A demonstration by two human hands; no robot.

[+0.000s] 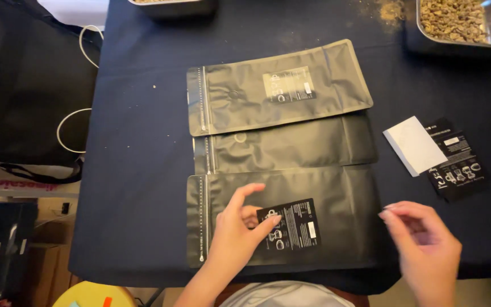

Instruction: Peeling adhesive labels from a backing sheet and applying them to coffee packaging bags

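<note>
Three matte black zip pouches lie flat in a row on a dark blue tablecloth (pixel 137 170). The far pouch (pixel 240 99) bears a black label. The middle pouch (pixel 291 145) is bare. On the near pouch (pixel 342 216) lies a black label (pixel 294 224), and my left hand (pixel 237 236) presses its left edge with thumb and fingertips. My right hand (pixel 424 244) hovers at the pouch's right edge, fingers loosely curled, holding nothing that I can see.
A white backing sheet (pixel 413 145) and loose black labels (pixel 458 167) lie to the right. A metal tray of brown granules (pixel 456 20) stands at the far right, with crumbs scattered nearby. White cables (pixel 72 122) hang left of the table.
</note>
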